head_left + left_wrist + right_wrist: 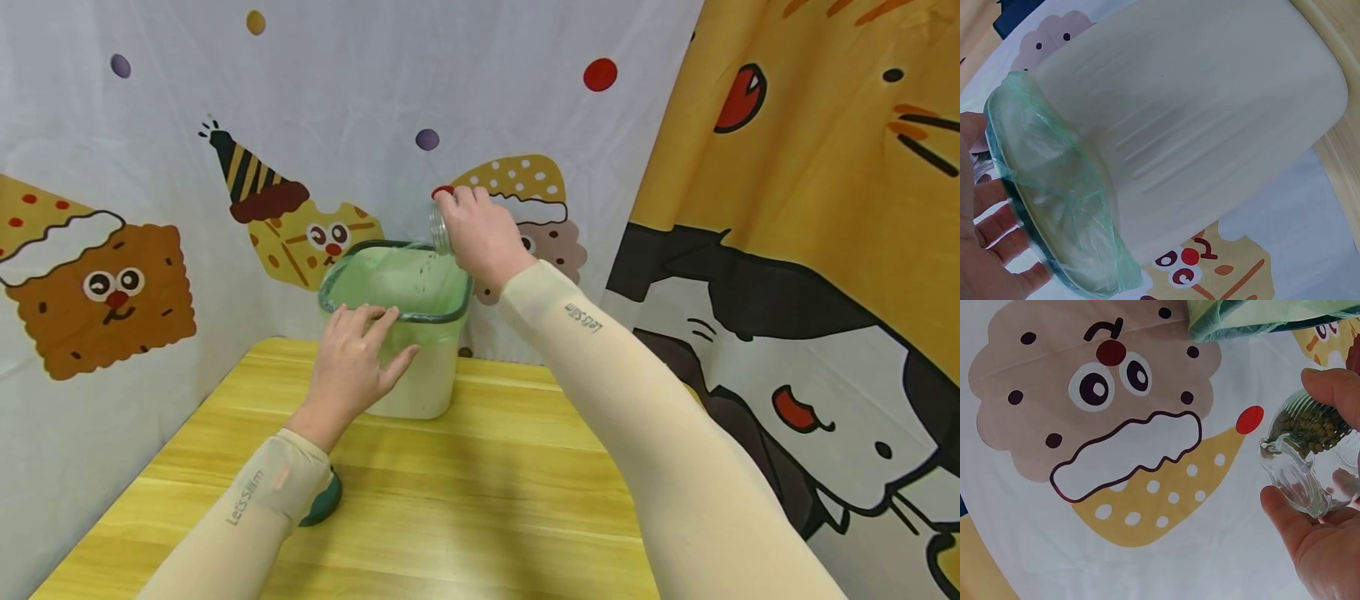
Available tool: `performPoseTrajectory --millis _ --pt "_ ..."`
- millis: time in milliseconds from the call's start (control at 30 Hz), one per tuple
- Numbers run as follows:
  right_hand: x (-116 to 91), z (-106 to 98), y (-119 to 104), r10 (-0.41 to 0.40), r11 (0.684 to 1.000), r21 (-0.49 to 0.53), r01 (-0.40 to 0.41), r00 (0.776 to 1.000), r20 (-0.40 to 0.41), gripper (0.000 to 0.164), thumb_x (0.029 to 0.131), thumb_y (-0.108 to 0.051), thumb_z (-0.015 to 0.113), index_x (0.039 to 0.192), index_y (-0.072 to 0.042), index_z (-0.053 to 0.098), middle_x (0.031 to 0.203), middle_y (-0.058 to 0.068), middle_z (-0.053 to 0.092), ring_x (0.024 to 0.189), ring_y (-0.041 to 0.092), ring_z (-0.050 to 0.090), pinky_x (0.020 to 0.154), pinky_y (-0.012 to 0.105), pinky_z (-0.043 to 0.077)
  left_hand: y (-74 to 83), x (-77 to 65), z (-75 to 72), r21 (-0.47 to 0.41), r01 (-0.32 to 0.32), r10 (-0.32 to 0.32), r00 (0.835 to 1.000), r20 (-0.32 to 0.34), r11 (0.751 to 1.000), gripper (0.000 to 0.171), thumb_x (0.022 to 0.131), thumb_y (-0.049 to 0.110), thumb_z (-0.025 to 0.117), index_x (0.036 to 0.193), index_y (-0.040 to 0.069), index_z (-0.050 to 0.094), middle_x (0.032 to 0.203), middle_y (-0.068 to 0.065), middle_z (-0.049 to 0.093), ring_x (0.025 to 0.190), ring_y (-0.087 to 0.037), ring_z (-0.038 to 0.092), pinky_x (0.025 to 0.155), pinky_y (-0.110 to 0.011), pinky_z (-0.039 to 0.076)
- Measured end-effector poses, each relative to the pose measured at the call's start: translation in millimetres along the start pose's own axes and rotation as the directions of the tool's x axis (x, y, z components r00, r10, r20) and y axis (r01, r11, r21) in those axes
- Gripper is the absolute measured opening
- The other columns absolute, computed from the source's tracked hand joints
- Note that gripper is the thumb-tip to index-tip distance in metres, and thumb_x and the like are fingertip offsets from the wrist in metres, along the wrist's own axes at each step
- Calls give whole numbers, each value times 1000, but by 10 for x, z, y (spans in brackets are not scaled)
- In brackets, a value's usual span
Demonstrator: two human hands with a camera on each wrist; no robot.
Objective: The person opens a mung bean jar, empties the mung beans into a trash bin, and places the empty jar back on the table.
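Head view | bin (427, 379) at 12 o'clock | right hand (486, 235) grips jar (439, 232), tipped at bin's 1 o'clock, apparently so grains (1313, 425) fall inside | left hand (351, 367), fingers extended, touches rim (438, 317) at 7 o'clock, likely steadying it

White cloth (337, 75) hung behind wooden worktop (525, 467)
A biscuit face (105, 300) is printed at nine o'clock; orange fabric (810, 150) is draped at two.

Clear glass jar (1297, 478), greenish grains (1317, 430) inside, tipped above upright lined bin (431, 379)
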State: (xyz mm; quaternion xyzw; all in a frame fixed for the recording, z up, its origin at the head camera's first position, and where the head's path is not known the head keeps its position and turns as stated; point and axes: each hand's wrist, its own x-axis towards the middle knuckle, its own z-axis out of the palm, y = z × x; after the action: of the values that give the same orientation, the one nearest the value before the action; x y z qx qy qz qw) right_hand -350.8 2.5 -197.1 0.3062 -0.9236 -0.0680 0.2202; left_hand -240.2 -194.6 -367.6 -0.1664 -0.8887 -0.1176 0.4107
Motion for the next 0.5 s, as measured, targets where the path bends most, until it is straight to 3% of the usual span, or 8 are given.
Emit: performPoseTrajectory --millis 333,500 --pt "27 -50 -18 -23 999 -43 23 1000 -20 50 123 -2 50 172 -7 46 168 22 57 154 41 59 111 46 69 -13 3 3 -1 -3 3 1000 2 1000 60 101 35 93 143 -5 78 133 -28 77 126 -54 72 127 -78 51" --pt "32 -58 -15 -47 996 -81 44 998 -40 47 123 -3 51 170 -5 48 166 22 59 152 41 61 114 45 67 -17 4 11 2 -7 7 1000 1 1000 60 101 35 93 143 -6 78 133 -28 76 125 -55 72 126 -78 51"
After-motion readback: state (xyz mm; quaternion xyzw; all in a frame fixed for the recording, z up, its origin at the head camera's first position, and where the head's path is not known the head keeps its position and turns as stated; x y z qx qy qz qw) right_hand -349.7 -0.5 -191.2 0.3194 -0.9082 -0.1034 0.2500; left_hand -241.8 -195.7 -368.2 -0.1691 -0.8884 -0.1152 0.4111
